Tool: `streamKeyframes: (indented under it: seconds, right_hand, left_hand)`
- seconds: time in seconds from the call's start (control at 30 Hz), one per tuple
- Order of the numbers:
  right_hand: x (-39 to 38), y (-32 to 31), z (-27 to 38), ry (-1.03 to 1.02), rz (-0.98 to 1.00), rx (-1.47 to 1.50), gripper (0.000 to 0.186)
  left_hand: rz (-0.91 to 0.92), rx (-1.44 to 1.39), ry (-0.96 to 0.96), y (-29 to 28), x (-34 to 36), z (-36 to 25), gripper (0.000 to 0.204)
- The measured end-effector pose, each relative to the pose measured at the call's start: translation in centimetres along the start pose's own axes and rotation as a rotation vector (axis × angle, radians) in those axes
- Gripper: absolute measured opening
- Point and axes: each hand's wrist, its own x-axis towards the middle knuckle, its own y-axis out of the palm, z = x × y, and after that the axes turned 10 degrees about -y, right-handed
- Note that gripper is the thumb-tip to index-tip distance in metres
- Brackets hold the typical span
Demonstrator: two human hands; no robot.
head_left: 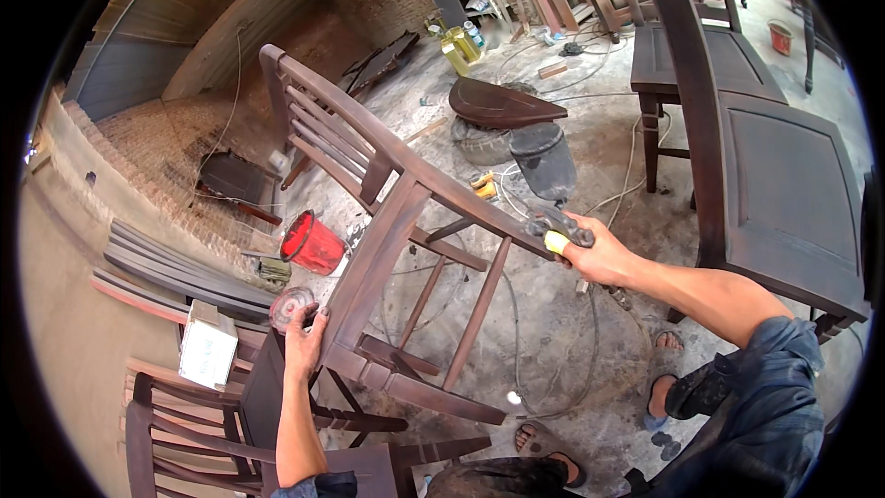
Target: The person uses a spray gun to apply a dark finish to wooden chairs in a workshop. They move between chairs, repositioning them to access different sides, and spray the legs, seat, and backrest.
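A dark brown wooden chair [364,263] lies tipped in front of me, its slatted back pointing up and away and its legs toward me. My right hand [599,249] is closed around a spray gun [558,225] with a dark cup [544,161] above it, beside the chair's far-right end. Something yellow shows at the fingers. At the seat's left edge, my left hand [304,341] has its fingertips on a round reddish disc [289,306]. The fingers partly hide the disc, and its kind is unclear.
A red bucket [314,244] stands beyond my left hand. Another dark chair [189,438] is at lower left, near a white box [208,346]. More chairs [788,194] stand at right. A hose [595,378] loops over the floor, and a curved dark panel [502,104] rests on a tyre.
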Motion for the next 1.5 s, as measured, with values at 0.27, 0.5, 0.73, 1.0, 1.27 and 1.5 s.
streamKeyframes:
  seconds: [0.27,0.5,0.73,1.0,1.27,1.5]
  right_hand:
    - [-1.4,-0.4,0.4,0.177,-0.024,-0.019,0.030]
    - [3.1,1.5,4.7,0.047,-0.001,-0.020,0.036]
    - [8.2,2.3,5.8,-0.151,-0.024,0.046,0.047]
    - [9.2,2.6,10.3,-0.097,-0.030,0.055,0.025]
    - [5.6,1.6,9.5,0.033,-0.004,0.006,0.017]
    - [9.0,2.0,12.1,-0.034,-0.057,-0.043,0.025]
  left_hand:
    - [-0.026,0.076,0.021,-0.2,-0.1,0.1,0.052]
    - [-0.053,0.078,0.039,0.4,-1.0,-0.3,0.043]
    - [-0.046,0.066,0.032,0.9,-1.4,-0.5,0.051]
    - [-0.048,0.060,0.044,0.9,-1.8,-0.6,0.058]
    - [-0.058,0.041,0.035,1.2,-2.3,-1.2,0.058]
    - [-0.081,0.067,0.023,1.4,-2.5,-1.7,0.057]
